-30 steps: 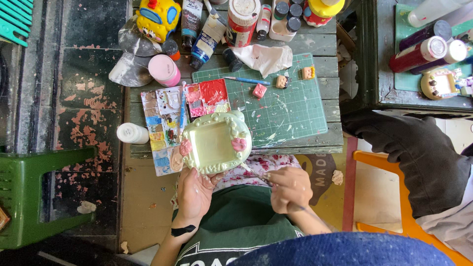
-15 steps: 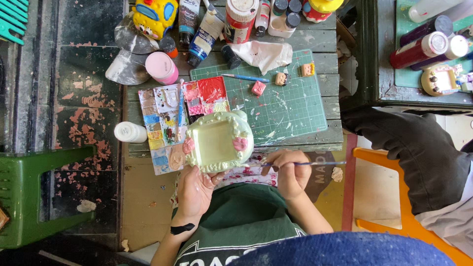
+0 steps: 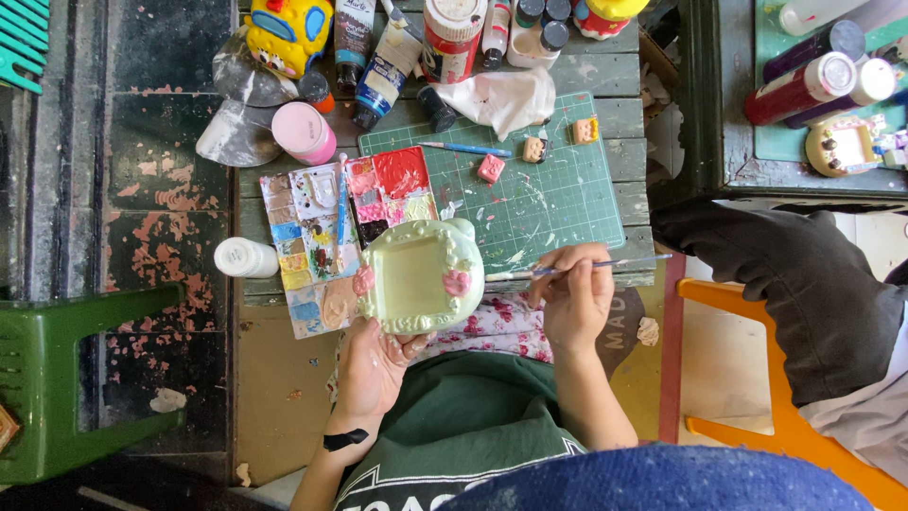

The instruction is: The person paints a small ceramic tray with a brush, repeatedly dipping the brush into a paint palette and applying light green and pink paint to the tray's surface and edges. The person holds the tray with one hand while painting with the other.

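Observation:
My left hand point(image 3: 371, 367) grips the bottom edge of a pale green frame-shaped clay piece point(image 3: 421, 279) with pink flowers on its sides, held over the table's near edge. My right hand point(image 3: 575, 295) holds a thin paintbrush point(image 3: 577, 268) level, its tip pointing left toward the piece's right side, a short gap away. A paint palette point(image 3: 326, 227) with many colour wells and red patches lies just left of and behind the piece. A green cutting mat point(image 3: 549, 194) lies under the brush.
Paint bottles and tubes point(image 3: 454, 33), a pink cup point(image 3: 305, 132), a crumpled white cloth point(image 3: 506, 99), small clay pieces point(image 3: 536, 149) and a blue brush point(image 3: 468, 149) crowd the table's back. A white jar point(image 3: 244, 257) stands left. Another person's dark sleeve point(image 3: 804, 274) is at right, above an orange stool point(image 3: 757, 378). A green stool point(image 3: 66, 378) sits left.
My right hand has lifted from my lap up to the table edge, now holding the paintbrush beside the clay piece. My left hand keeps holding the piece.

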